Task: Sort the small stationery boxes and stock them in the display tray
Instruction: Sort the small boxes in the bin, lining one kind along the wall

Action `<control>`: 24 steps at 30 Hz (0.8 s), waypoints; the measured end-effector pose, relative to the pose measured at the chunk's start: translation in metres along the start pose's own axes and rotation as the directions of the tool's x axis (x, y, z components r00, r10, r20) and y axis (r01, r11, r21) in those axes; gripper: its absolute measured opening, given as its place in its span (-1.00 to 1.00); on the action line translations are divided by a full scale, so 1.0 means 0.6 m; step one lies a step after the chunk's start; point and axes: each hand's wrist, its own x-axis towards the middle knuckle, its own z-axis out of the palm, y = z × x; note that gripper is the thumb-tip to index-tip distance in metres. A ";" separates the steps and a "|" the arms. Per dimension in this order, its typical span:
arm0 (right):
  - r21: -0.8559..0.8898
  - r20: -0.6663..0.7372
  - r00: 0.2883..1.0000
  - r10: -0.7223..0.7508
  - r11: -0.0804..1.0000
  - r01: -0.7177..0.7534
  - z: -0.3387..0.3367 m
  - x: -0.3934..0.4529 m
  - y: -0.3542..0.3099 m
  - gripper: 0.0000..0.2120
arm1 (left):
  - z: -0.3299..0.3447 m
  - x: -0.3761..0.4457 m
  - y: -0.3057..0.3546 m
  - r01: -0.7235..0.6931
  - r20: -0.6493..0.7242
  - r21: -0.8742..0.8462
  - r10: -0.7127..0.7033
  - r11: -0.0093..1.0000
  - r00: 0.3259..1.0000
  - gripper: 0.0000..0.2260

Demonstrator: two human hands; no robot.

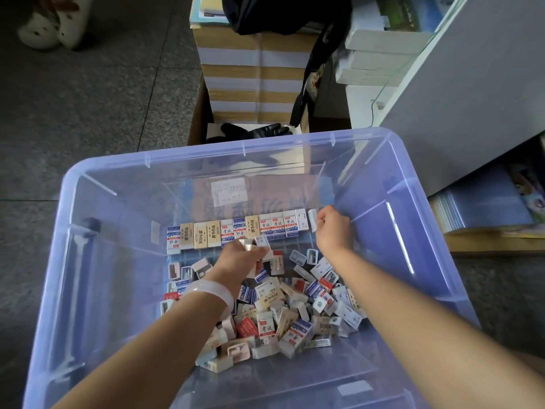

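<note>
this looks like a stationery shop or its stockroom: a clear plastic tub [67, 184] on a grey stone floor [88, 93] holds many small boxed erasers [283, 314], bundled stacks of paper [253, 75] stand behind it, and flat white boxes [380, 57] and books [486, 208] sit on shelving at the right.

Grey speckled tile floor [88, 98] carrying everything. Clear bluish plastic bin [88, 178] sitting on it in the foreground. Open cardboard carton [197, 119] standing just behind the bin's far rim, holding stacked paper reams. Book stacks [486, 214] lying at right, under a grey cabinet [472, 98]. 2 pale clogs [53, 28] resting far left.
</note>
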 end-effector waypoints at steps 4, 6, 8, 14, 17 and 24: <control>-0.047 -0.019 0.999 -0.035 0.998 0.034 -0.002 -0.001 -0.002 -0.81 | 0.001 -0.003 -0.003 0.009 -0.001 0.005 -0.009 1.000 1.000 -0.86; -0.079 -0.021 0.996 -0.086 0.993 0.084 -0.003 -0.006 0.000 -0.77 | 0.003 -0.003 -0.006 0.014 -0.001 0.027 -0.014 1.000 1.000 -0.81; -0.127 -0.001 0.987 -0.163 0.979 0.162 -0.003 -0.012 0.003 -0.72 | 0.004 -0.001 -0.007 0.017 0.001 0.030 -0.017 0.999 1.000 -0.79; -0.324 0.133 0.987 -0.087 0.938 0.127 -0.002 -0.020 0.005 -0.75 | 0.006 -0.004 -0.009 0.001 -0.015 0.081 0.000 0.997 1.000 -0.82; -0.264 0.152 0.988 -0.042 0.961 0.081 0.004 -0.019 0.002 -0.75 | 0.004 -0.003 -0.013 -0.002 -0.004 0.083 0.003 0.997 1.000 -0.82; 0.031 0.091 0.996 -0.006 1.000 0.003 0.002 -0.016 -0.002 -0.64 | 0.004 0.001 -0.016 0.005 -0.029 0.089 -0.003 0.996 1.000 -0.85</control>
